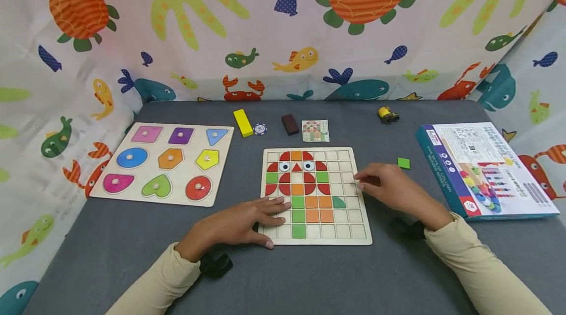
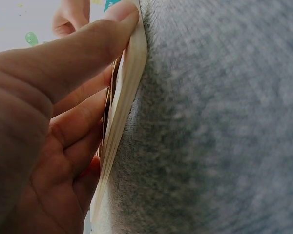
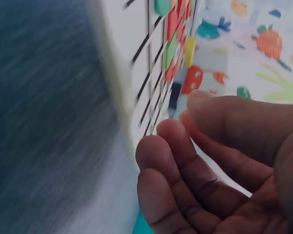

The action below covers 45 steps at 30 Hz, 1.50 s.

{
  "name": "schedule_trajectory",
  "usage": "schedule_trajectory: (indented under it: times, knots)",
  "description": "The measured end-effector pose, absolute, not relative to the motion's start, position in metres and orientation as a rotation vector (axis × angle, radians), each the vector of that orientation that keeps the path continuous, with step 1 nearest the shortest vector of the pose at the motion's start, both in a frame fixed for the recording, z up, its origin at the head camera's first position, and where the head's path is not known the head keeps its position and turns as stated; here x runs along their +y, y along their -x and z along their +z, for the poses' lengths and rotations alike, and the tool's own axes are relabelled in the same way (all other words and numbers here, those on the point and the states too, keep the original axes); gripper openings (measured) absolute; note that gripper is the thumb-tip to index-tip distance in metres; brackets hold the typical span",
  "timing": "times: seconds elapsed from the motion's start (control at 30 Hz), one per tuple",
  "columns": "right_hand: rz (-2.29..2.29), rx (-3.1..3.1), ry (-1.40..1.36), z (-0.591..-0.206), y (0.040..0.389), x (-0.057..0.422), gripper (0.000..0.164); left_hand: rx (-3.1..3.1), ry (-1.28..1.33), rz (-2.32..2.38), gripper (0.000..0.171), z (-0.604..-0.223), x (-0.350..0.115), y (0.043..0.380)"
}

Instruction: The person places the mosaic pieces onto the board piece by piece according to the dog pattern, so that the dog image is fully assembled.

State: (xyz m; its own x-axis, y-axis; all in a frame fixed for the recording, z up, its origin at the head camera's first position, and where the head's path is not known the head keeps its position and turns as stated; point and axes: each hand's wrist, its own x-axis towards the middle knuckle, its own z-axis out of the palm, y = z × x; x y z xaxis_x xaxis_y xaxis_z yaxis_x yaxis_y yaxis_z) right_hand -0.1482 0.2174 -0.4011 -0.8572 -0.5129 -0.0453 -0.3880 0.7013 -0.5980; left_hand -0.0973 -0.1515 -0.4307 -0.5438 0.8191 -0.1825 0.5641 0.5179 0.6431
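A wooden grid board lies in front of me, its left and upper cells filled with red, orange, green and eye-marked tiles in a face-like pattern. A dark green rounded tile sits right of the orange squares. My left hand rests on the board's left side with fingers spread. In the left wrist view its thumb lies along the board's edge. My right hand is at the board's right edge, fingertips right at the rim. The right wrist view shows its fingers loosely bent, thumb apart, nothing between them.
A loose green square tile lies beyond my right hand. A shape puzzle is at left, a boxed game at right. Behind the board are a pattern card, yellow block, brown block, chip and toy.
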Motion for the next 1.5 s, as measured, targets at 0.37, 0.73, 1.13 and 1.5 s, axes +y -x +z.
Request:
schedule_trajectory:
  times: [0.37, 0.73, 1.13, 1.5]
  knots:
    - [-0.797, 2.801, 0.693, -0.396, 0.138, 0.277, 0.028, 2.288, -1.136, 0.723, 0.063, -0.428, -0.151, 0.099]
    - [-0.706, 2.823, 0.693, -0.409, 0.136, 0.292, 0.03, 2.301, -1.156, 0.731, 0.063, -0.429, -0.153, 0.098]
    - [-0.679, 2.746, 0.72, -0.41, 0.132, 0.287, 0.017, 2.295, -1.142, 0.731, 0.063, -0.431, -0.152, 0.097]
    - [-0.786, 2.695, 0.791, -0.4, 0.123, 0.267, 0.014, 2.305, -1.169, 0.731, 0.063, -0.43, -0.151, 0.096]
